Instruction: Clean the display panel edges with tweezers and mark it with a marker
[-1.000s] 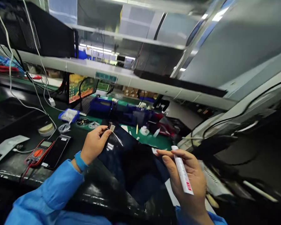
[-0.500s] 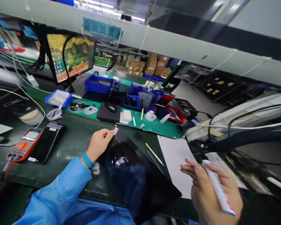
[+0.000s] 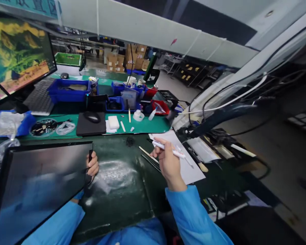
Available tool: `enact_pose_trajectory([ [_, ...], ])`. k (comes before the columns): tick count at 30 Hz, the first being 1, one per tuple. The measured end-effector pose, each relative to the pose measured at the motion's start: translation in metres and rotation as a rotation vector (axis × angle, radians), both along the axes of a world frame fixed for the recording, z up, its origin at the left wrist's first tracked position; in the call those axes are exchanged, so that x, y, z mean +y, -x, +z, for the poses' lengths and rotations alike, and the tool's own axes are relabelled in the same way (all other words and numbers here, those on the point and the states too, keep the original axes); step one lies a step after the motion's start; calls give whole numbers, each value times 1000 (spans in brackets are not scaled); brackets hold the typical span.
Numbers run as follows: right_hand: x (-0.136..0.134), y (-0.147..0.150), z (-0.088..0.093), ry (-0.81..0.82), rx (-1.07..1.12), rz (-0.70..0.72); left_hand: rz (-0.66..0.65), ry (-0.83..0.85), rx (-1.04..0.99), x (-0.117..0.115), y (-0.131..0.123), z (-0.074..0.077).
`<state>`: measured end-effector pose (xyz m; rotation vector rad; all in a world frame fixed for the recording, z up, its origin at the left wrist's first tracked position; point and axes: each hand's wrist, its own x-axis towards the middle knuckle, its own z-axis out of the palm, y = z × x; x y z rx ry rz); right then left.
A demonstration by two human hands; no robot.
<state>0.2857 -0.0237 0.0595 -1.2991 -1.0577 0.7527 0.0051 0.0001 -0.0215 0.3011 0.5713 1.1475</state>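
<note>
My left hand [image 3: 92, 165] grips the right edge of a flat, glossy black screen panel [image 3: 46, 177], raised at the left and tilted. The fingers show at its edge; the thumb is hidden. In my closed right hand [image 3: 169, 166] is a slim white pen [image 3: 168, 149] with a dark tip pointing left. That hand is over the left side of a white sheet of paper [image 3: 191, 173]. Beside it on the dark green bench mat lie a thin pale stick [image 3: 147, 153] and black tweezers [image 3: 151, 163].
A mouse [image 3: 91, 117] on a black pad, a white block [image 3: 113, 122] and a small dropper bottle [image 3: 152, 114] stand along the back. Behind are blue bins [image 3: 68, 90] and a monitor [image 3: 20, 58]. A brush [image 3: 202, 166] lies right of the paper.
The panel has swung to the left and now shows its screen face. My right hand has moved in from the lower right to over the paper, still holding the pen. The view has turned right.
</note>
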Motion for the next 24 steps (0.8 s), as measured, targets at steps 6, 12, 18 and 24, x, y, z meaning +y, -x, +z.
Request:
enact_pose_trajectory([
  [6,69,-4,12,118,-232,49,-19,47,-147,-15,8,22],
  [12,124,-2,16,238,-529,45,-43,81,-229,-14,8,24],
  [18,137,0,6,316,-760,57,-57,91,-266,-11,10,16],
  [24,142,0,-1,351,-853,96,-78,82,-280,-8,9,12],
])
